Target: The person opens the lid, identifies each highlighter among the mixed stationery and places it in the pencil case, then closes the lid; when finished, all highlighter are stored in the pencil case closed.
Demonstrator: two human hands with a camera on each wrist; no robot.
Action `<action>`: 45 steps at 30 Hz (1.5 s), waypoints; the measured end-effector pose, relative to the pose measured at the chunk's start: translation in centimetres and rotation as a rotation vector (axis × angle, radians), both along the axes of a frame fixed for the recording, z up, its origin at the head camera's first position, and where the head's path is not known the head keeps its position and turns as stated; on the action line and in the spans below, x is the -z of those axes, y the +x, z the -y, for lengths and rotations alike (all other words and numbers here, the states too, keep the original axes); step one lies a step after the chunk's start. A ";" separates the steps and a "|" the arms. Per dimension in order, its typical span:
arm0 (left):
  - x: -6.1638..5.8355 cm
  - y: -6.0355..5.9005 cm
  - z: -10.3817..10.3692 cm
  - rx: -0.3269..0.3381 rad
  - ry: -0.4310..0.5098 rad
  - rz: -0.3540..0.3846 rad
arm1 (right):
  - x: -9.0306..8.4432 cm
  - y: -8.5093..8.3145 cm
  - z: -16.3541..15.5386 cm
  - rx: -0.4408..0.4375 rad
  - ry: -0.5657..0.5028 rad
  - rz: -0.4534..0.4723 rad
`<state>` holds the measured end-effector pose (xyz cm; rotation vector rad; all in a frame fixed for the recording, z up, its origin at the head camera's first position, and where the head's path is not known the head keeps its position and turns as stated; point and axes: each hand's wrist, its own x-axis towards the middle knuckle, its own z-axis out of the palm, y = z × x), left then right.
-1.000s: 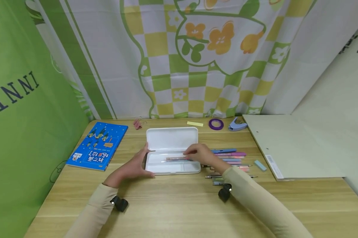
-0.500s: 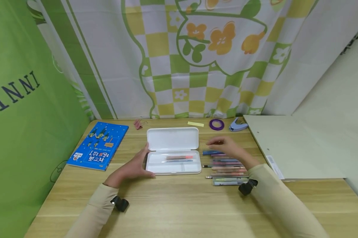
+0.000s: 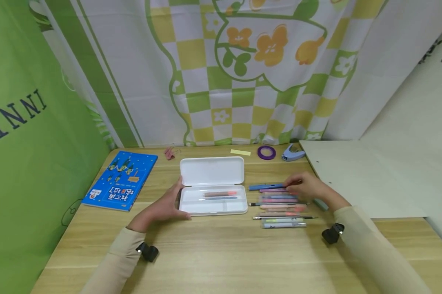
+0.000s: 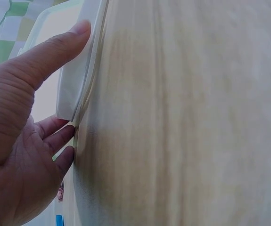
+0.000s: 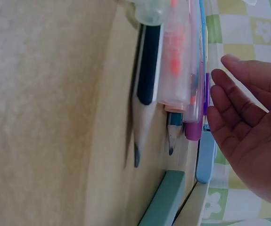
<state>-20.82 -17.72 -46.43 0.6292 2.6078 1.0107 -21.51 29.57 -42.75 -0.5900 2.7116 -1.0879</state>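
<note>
Pencil case [image 3: 213,185], white, hard shell, rounded corners. Lies open near the middle of the counter [image 3: 221,253], lid folded flat to the far side, tray to the near side. The tray holds two pens [image 3: 220,195] laid lengthwise, one with an orange-pink end, one slimmer and darker.

Left hand [image 3: 162,208]: rests against the case's left end, thumb [image 4: 55,52] straight along the near rim, fingers relaxed beside the wall; grip apart, nothing clamped. Judged as bracing the case so it does not slide.

Right hand [image 3: 310,188]: hovers at the right end of the row of pens, fingers [image 5: 234,101] loosely extended; grip apart, holding nothing. The fingertips come closest to the blue pen [image 3: 266,187] at the far edge of the row; contact cannot be told.

Row of pens and pencils [image 3: 281,206]: just right of the case, parallel, ends roughly aligned, apparently set out for easy picking.

Pale green eraser [image 5: 166,197]: just right of the row.

Far edge: pink binder clip [image 3: 169,153], yellow sticky strip [image 3: 240,152], purple tape roll [image 3: 266,152], blue hole punch [image 3: 292,152].

Left: blue book [image 3: 121,179]. Right: grey board [image 3: 356,175].
</note>
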 end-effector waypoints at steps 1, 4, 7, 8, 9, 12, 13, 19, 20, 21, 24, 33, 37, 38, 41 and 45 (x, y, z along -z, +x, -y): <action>0.1 0.0 0.0 0.003 0.003 -0.001 | 0.1 -0.1 -0.1 0.005 0.005 -0.004; 0.2 0.0 0.0 0.012 0.012 -0.004 | 0.5 -0.1 -0.1 -0.003 0.010 -0.021; 0.1 0.0 0.0 0.011 0.019 -0.001 | 0.8 -0.1 0.1 -0.040 0.026 -0.051; 0.1 0.1 0.0 0.008 0.022 0.001 | 1.0 -0.1 0.2 -0.053 0.031 -0.060; 0.0 0.1 0.0 0.008 0.025 0.002 | 1.1 0.0 0.3 -0.061 0.039 -0.074; -0.2 0.1 0.0 0.004 0.025 0.001 | 1.3 -0.1 0.6 -0.074 0.059 -0.110; -0.2 0.1 0.0 0.005 0.022 0.000 | 1.3 -0.1 0.7 -0.080 0.069 -0.120; -0.3 0.1 0.1 0.004 0.012 -0.007 | 1.4 -0.2 1.1 -0.122 0.139 -0.160; -0.3 0.1 0.1 0.004 0.013 -0.005 | 1.3 -0.2 1.2 -0.126 0.146 -0.167; -0.3 0.1 0.1 0.004 0.013 -0.005 | 1.3 -0.2 1.2 -0.130 0.154 -0.174; -0.3 0.1 0.1 0.002 0.010 0.000 | 1.3 -0.3 1.4 -0.140 0.173 -0.183; -0.2 0.2 0.0 -0.001 0.004 -0.003 | 1.3 -0.4 1.5 -0.131 0.182 -0.144; -0.3 0.2 0.0 0.008 0.004 -0.008 | 1.0 -0.2 1.6 -0.083 0.077 -0.107; -0.2 0.2 0.0 0.008 0.005 -0.008 | 0.8 0.0 1.8 -0.059 0.045 -0.085; -0.1 0.2 0.1 0.004 0.013 -0.009 | -0.3 0.4 2.7 -0.008 -0.011 -0.043; 0.0 0.1 0.1 0.005 0.016 -0.010 | -1.5 0.8 5.2 -0.008 -0.112 -0.002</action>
